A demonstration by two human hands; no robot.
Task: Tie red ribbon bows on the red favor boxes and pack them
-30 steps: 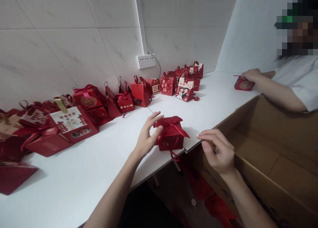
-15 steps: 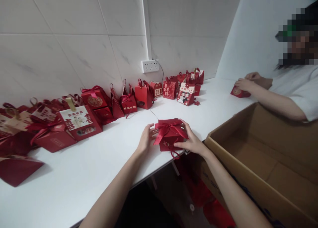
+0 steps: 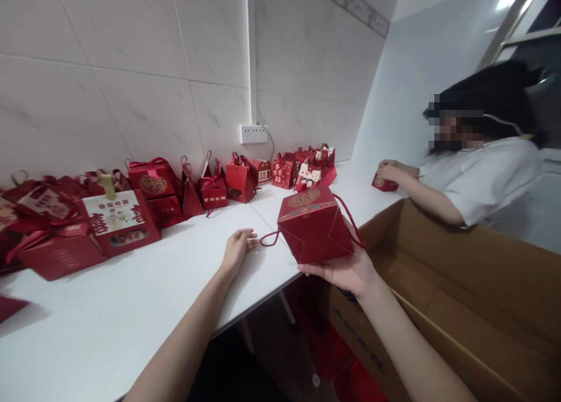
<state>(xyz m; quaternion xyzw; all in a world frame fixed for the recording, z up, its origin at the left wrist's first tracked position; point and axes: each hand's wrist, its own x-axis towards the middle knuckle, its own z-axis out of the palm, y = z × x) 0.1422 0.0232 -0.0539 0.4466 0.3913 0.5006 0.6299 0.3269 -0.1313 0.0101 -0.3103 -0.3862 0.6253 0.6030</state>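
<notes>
My right hand (image 3: 346, 270) holds a red gift box (image 3: 319, 232) from below and behind, its thumb along the lower edge. The box is tilted above the table's front edge and shows a gold round print and folded side creases. Red twisted cord loops (image 3: 270, 238) hang out on both its sides. My left hand (image 3: 240, 247) rests on the white table (image 3: 193, 285) to the left of the box, holding nothing, its fingers loosely bent. A cord loop lies close to those fingertips; whether they touch I cannot tell.
Several red gift boxes stand along the wall, among them one with a white printed front (image 3: 116, 215). A large cardboard carton (image 3: 438, 314) is at the right. A co-worker (image 3: 482, 174) handles a small red box (image 3: 382, 183) beyond it. A power socket (image 3: 253, 134) hangs on the wall.
My right hand has raised and tilted the gift box; the ribbon bow no longer shows. My left hand has come off the box onto the table. The view has shifted right.
</notes>
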